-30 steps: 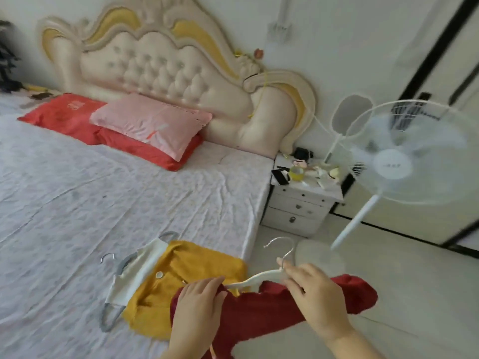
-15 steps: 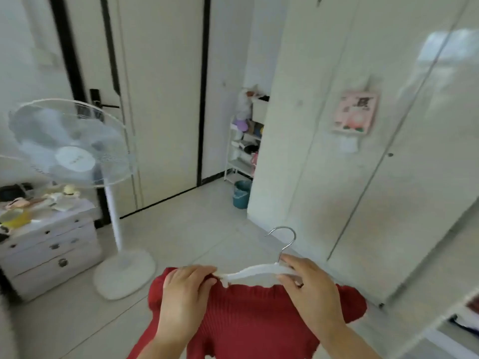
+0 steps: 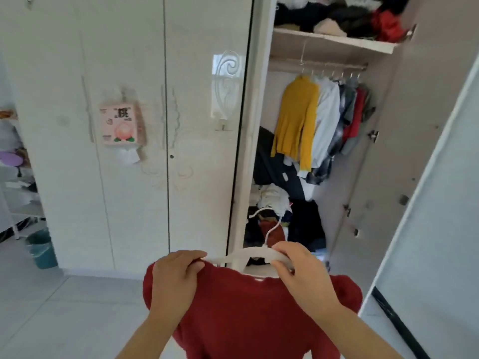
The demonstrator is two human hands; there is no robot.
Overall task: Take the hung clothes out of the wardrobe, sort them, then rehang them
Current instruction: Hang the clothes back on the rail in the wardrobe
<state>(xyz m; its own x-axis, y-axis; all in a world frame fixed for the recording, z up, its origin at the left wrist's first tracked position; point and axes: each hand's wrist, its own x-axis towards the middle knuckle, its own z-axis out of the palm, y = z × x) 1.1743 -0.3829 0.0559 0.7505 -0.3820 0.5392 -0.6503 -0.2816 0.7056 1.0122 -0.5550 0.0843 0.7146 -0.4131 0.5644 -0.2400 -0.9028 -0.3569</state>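
Note:
I hold a red knitted top (image 3: 241,314) on a white hanger (image 3: 243,256) in front of me, low in the view. My left hand (image 3: 175,278) grips the top's left shoulder and the hanger's left arm. My right hand (image 3: 300,273) grips the hanger's right arm and the right shoulder. The hanger's metal hook (image 3: 269,224) points up toward the open wardrobe (image 3: 259,125). On the wardrobe rail (image 3: 334,66) hang a mustard yellow top (image 3: 298,120), a white shirt (image 3: 326,120) and several darker garments.
Loose clothes are piled on the wardrobe floor (image 3: 280,218) and on the top shelf (image 3: 337,40). The open door (image 3: 435,203) stands at the right. Closed white doors (image 3: 129,125) fill the left, with a teal bin (image 3: 42,251) and a rack at far left.
My view has swung right from the bed, past the fan, to the open wardrobe. Both hands still carry the red top on its hanger, which is now in front of the wardrobe.

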